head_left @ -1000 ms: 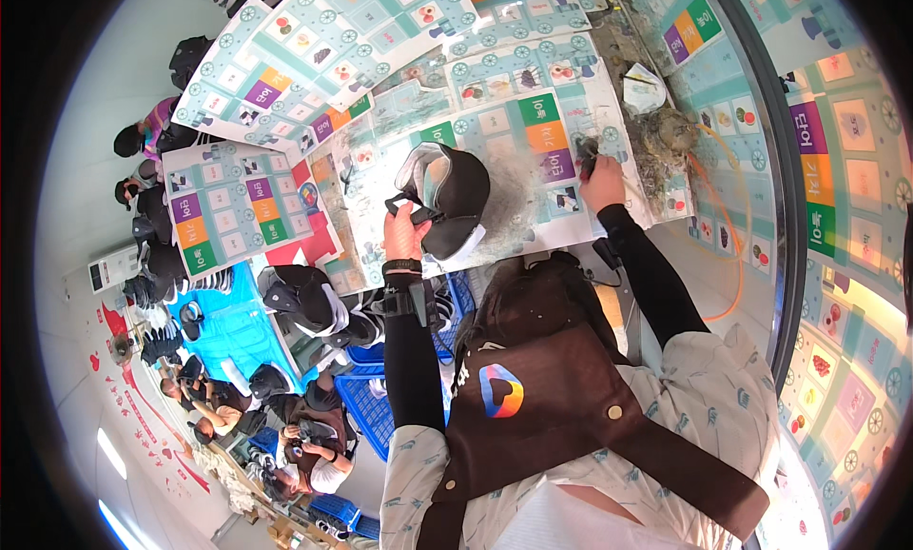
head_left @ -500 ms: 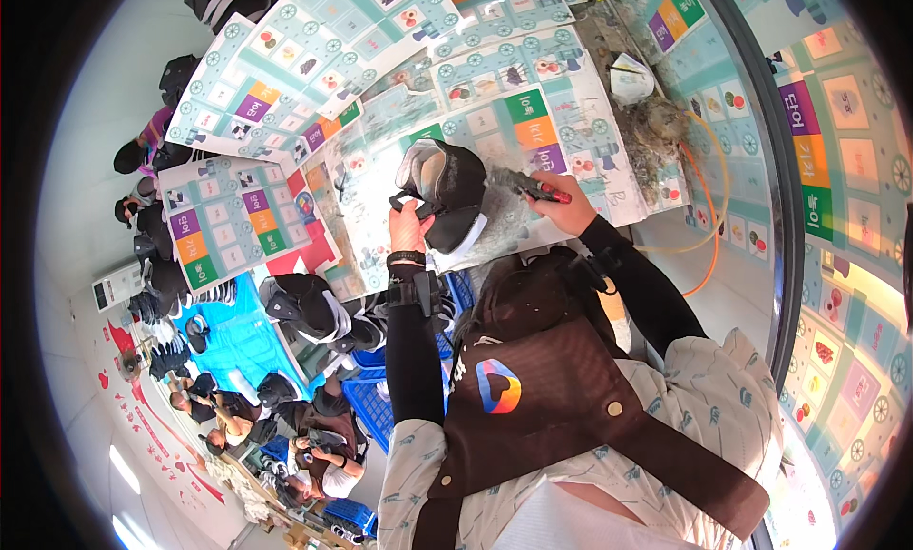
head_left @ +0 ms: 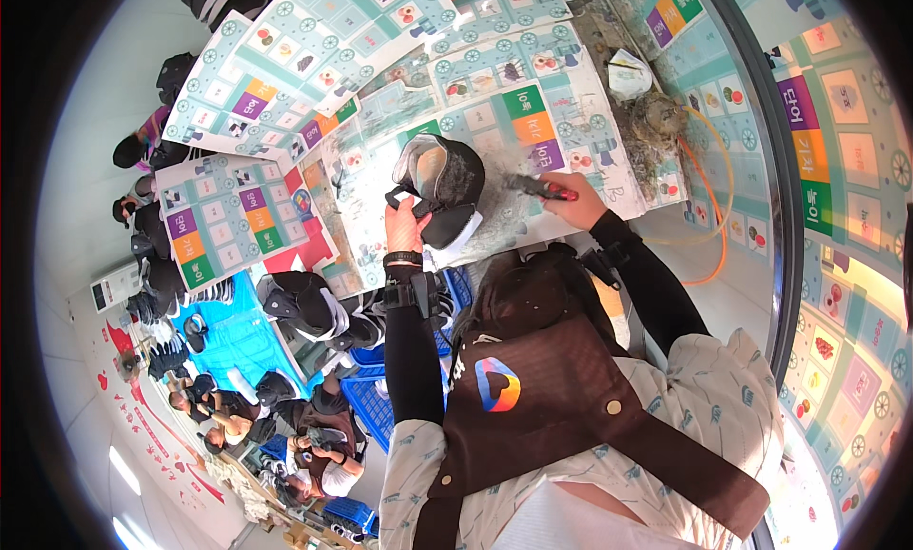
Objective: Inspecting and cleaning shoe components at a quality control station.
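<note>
A black cap [head_left: 463, 176] with a pale lining and a light-edged brim rests on the printed boards in front of me. My left hand [head_left: 405, 228] pinches its near left edge, by a strap. To the right of the cap, my right hand [head_left: 577, 204] is closed round a slim tool [head_left: 547, 188] with a red and black handle. Its dark, blurred end points left toward the cap, with a small gap between; what kind of tool it is I cannot make out. Grey fluff [head_left: 509, 228] is scattered over the board around the cap.
Printed boards [head_left: 314, 46] lean at the back left. A white crumpled bag [head_left: 629, 74] and an orange hose [head_left: 720, 241] are at the right. Stacked black caps [head_left: 302, 303] and a blue crate [head_left: 369, 404] stand left of me. Other people [head_left: 319, 455] sit farther left.
My right hand and its tool have shifted slightly right, away from the cap. My left hand and the cap have moved a touch left.
</note>
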Tool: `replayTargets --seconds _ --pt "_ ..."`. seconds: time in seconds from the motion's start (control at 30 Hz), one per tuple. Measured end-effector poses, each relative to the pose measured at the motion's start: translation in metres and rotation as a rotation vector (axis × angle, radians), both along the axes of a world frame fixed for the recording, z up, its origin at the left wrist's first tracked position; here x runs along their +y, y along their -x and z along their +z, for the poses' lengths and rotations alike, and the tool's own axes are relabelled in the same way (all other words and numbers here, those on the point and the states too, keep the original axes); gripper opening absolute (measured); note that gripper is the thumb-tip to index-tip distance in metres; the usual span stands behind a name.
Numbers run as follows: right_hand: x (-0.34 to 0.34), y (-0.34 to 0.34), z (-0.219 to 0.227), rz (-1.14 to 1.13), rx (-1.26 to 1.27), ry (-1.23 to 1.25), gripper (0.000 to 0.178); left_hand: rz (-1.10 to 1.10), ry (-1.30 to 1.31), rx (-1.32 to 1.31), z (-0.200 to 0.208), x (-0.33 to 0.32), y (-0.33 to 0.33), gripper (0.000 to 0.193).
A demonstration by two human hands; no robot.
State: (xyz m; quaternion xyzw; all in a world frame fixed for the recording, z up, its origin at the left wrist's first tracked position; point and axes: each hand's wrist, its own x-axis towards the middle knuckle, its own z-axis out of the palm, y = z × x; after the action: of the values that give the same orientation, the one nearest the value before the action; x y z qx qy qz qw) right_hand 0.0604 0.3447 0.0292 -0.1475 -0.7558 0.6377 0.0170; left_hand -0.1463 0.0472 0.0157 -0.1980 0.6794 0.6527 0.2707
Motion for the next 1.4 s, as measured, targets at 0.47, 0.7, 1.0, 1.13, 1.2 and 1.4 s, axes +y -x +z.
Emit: replayTargets --seconds 0.47,0.7,1.0,1.13,1.2,1.4 --pt "0.020 -0.001 0.030 0.032 0.093 -0.006 0.027 -0.336 0.164 0.090 0.044 -0.018 0.036 0.026" --pt "0.019 -0.001 0.044 0.318 0.017 -0.041 0.019 -0.426 0.206 0.194 0.046 -0.017 0.051 0.028" --pt "0.032 -0.003 0.037 0.412 -0.017 -0.120 0.031 -0.453 0.010 0.155 0.028 -0.027 0.055 0.028" --pt "0.031 -0.012 0.016 0.088 0.051 0.008 0.031 -0.527 0.076 0.188 0.033 -0.032 0.061 0.030" --pt "0.038 -0.011 0.027 0.282 -0.016 -0.086 0.024 -0.505 0.037 0.170 0.034 -0.031 0.059 0.032" --pt "0.034 -0.008 0.030 0.128 0.116 -0.143 0.023 -0.675 0.031 0.240 0.037 -0.041 0.064 0.032"
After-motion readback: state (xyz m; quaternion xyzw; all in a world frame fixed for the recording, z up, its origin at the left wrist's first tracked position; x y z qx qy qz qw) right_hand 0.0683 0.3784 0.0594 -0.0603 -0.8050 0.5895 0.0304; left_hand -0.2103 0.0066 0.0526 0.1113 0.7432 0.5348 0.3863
